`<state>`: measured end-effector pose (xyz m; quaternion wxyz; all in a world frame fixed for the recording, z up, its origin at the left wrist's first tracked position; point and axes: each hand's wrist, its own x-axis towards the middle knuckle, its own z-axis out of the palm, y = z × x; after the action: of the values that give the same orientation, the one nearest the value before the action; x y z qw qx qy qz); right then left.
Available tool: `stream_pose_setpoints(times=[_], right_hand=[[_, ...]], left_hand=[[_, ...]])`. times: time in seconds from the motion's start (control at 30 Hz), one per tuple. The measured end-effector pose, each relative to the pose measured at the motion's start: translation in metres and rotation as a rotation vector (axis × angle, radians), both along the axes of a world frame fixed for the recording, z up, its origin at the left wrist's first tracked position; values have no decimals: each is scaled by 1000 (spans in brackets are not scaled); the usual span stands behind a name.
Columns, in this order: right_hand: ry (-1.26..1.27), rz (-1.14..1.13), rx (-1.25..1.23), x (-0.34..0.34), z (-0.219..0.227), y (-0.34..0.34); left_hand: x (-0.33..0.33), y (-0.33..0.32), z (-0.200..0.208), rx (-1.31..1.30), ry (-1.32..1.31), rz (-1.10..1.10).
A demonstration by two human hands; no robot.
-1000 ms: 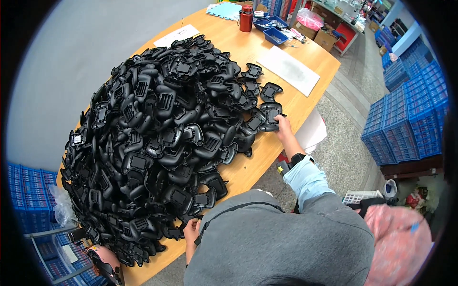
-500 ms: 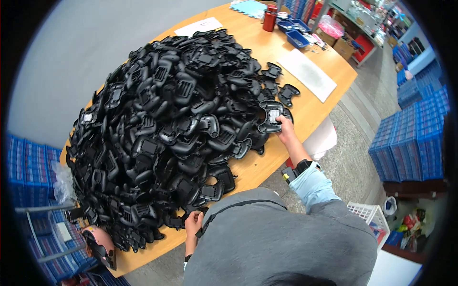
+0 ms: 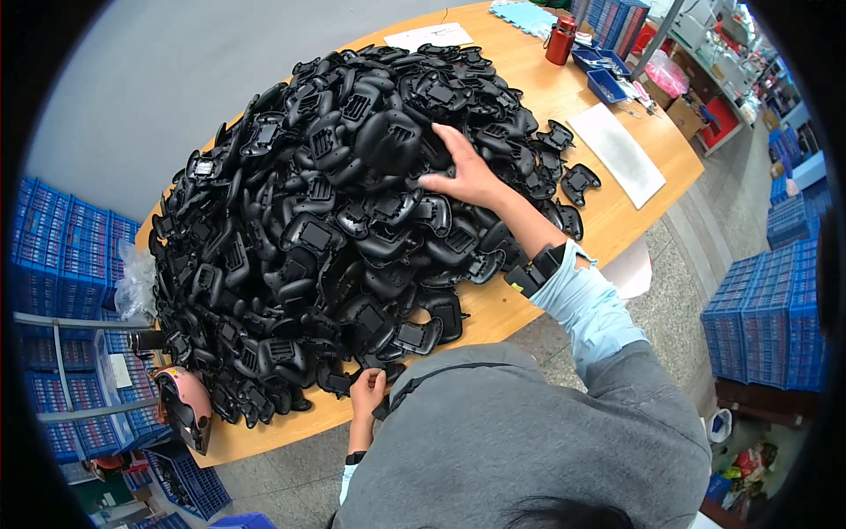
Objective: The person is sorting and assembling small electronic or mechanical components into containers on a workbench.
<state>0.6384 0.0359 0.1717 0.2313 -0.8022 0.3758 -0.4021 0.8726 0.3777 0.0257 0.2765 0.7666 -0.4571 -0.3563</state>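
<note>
A broad heap of black game controller shells (image 3: pixel 304 234) covers most of the wooden table (image 3: pixel 679 145). Over the heap's upper right part, my right hand (image 3: pixel 467 172) is open, thumb and fingers spread apart. Just left of its fingertips is a slotted controller shell (image 3: pixel 388 145), tilted and looking larger than its neighbours; whether the fingers touch it I cannot tell. At the table's near edge my left hand (image 3: pixel 367 392) is closed with curled fingers, close to a small black shell (image 3: pixel 335 379). What it holds, if anything, is hidden.
Several loose shells (image 3: pixel 580 183) lie right of the heap, near a white board (image 3: pixel 617 154). Farther back are a red bottle (image 3: pixel 560 40) and blue trays (image 3: pixel 606 86). A pink helmet (image 3: pixel 183 401) sits at the near left corner. Blue crates (image 3: pixel 767 317) are stacked at right.
My right hand has gone from the heap's right edge, where it held a shell with a light label, to the heap's upper right part and opened. My left hand remains at the table edge. The view has shifted.
</note>
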Motion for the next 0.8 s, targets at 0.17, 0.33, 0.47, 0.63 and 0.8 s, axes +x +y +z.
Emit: stream_pose_setpoints(times=[0.17,0.33,0.47,0.63,0.8], right_hand=[[-301,-533,152,-75,-70,-13],[-372,-1017,355,-194,-139,28],[-403,-995,510,-224,-175,78],[-453,-644,846,-161,-158,136],[-61,-196,713,-123,-184,161]], left_hand=[[20,40,-39,-126,179,287],[11,60,-36,-103,302,447],[16,60,-41,-76,315,460],[17,46,-32,-67,375,474],[14,39,-21,-50,434,493]])
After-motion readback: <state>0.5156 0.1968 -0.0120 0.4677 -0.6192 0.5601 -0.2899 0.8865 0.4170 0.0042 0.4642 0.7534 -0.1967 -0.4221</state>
